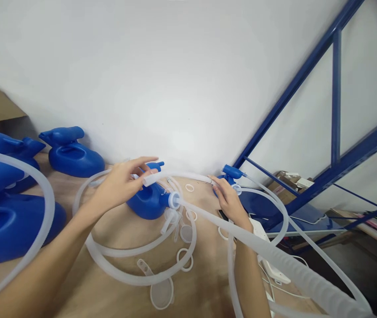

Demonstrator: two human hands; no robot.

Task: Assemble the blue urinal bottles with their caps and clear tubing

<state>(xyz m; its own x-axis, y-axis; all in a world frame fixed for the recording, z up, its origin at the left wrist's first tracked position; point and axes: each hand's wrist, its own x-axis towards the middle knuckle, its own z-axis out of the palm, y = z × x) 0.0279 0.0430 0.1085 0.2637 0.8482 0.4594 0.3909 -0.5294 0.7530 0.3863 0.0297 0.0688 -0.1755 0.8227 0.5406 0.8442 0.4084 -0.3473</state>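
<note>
A translucent white hose (181,175) arches between my two hands above the table. My right hand (230,198) is closed around its right part. At the hose's left end is my left hand (127,179), index finger stretched out and thumb beside the tip; whether the thumb touches it I cannot tell. Below and behind the hose lies a blue plastic urinal bottle (146,203), its white-collared neck (174,200) facing right. From that neck a thick ribbed tube (241,232) runs toward the lower right.
More blue bottles (75,154) stand at left, and another (231,172) sits at the back right. White rings (184,259) and a round cap (161,293) lie on the table (115,296). Loops of tubing cross it. A blue metal frame (291,92) rises at right, near a power strip (276,269).
</note>
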